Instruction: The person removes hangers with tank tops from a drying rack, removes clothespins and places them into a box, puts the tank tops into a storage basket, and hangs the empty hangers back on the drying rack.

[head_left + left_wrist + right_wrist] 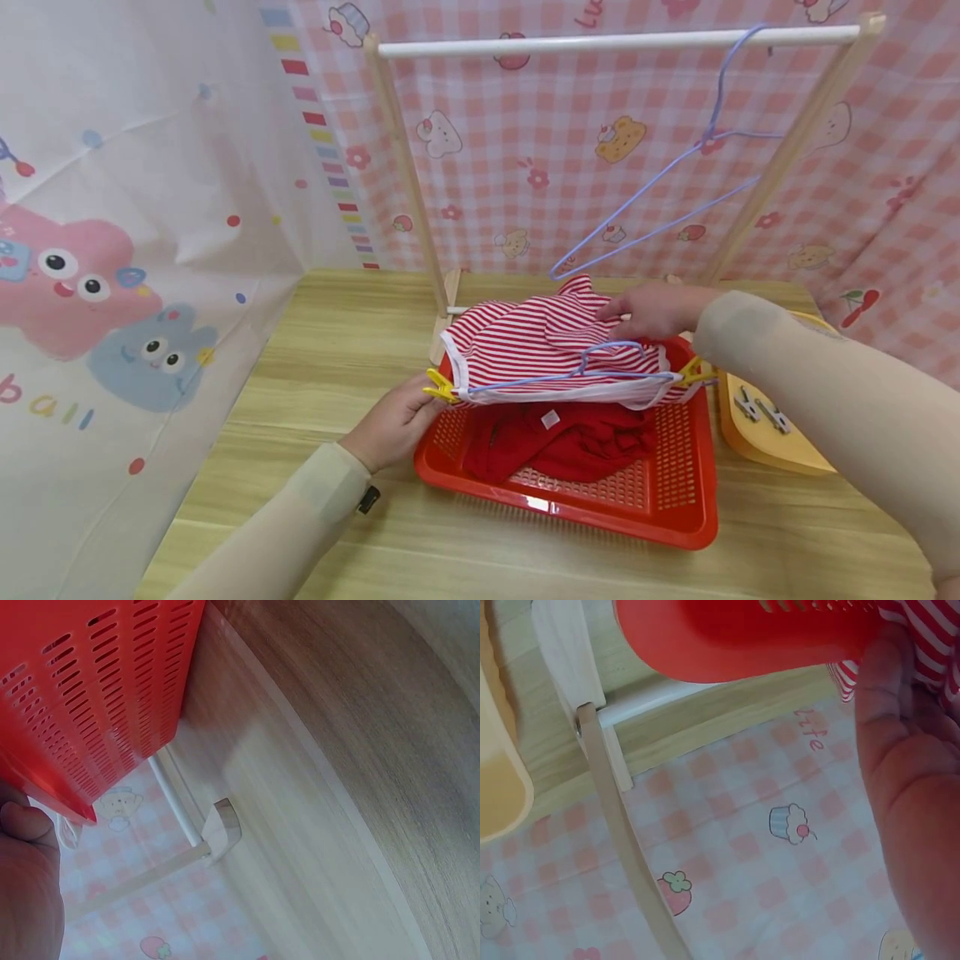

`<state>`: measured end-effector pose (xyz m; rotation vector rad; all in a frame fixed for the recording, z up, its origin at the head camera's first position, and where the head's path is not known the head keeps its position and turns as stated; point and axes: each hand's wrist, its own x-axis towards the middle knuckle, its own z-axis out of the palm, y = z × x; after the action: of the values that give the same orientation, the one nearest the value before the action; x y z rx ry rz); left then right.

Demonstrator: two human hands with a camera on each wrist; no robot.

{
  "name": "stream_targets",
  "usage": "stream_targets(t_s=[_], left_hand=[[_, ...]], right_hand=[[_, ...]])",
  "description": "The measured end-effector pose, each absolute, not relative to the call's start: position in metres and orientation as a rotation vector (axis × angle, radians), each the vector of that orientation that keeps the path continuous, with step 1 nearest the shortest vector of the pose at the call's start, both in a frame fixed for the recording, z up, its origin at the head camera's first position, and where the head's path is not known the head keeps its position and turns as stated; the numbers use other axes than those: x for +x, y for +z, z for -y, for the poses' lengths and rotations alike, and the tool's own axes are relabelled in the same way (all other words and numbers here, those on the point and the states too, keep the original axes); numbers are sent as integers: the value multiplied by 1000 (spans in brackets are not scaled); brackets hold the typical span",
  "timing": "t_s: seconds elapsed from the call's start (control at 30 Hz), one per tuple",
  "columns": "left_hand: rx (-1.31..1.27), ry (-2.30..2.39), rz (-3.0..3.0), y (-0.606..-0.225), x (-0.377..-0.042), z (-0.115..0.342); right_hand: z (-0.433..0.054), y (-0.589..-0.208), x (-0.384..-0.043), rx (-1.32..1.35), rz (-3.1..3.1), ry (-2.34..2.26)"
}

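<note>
A red-and-white striped garment (517, 333) with white trim lies over the red basket (705, 517). A blue-purple hanger (525, 383) runs along its near edge, with a yellow clip (441, 386) at the left end and another yellow clip (696, 372) at the right. My left hand (397, 425) pinches the garment's left corner beside the clip; its fingertips are partly hidden. The right hand (656, 308) reaches over the far side and pinches the striped cloth. Below, red clothing (570, 446) with a small white label lies in the basket.
Behind the basket stands a wooden rack with a white bar (600, 43), from which another blue-purple hanger (637, 200) hangs. To the right, a yellow tray (780, 454) holds several grey clips (772, 415). A patterned pink curtain (517, 167) backs the wooden table (322, 350).
</note>
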<state>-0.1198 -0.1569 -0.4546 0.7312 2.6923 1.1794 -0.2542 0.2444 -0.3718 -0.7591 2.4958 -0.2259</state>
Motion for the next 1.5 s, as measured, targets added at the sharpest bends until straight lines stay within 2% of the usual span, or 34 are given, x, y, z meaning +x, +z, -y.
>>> stream_targets(t_s=[0.53, 1.1, 1.5], left_hand=[[727, 1184, -2691, -454, -119, 156], [713, 1199, -2696, -454, -118, 155], [739, 1211, -2692, -454, -119, 155]], right_hand=[[-261, -355, -236, -525, -2547, -824], [-273, -328, -217, -439, -2580, -1102], [-277, -338, -209, -469, -2335, -1117]])
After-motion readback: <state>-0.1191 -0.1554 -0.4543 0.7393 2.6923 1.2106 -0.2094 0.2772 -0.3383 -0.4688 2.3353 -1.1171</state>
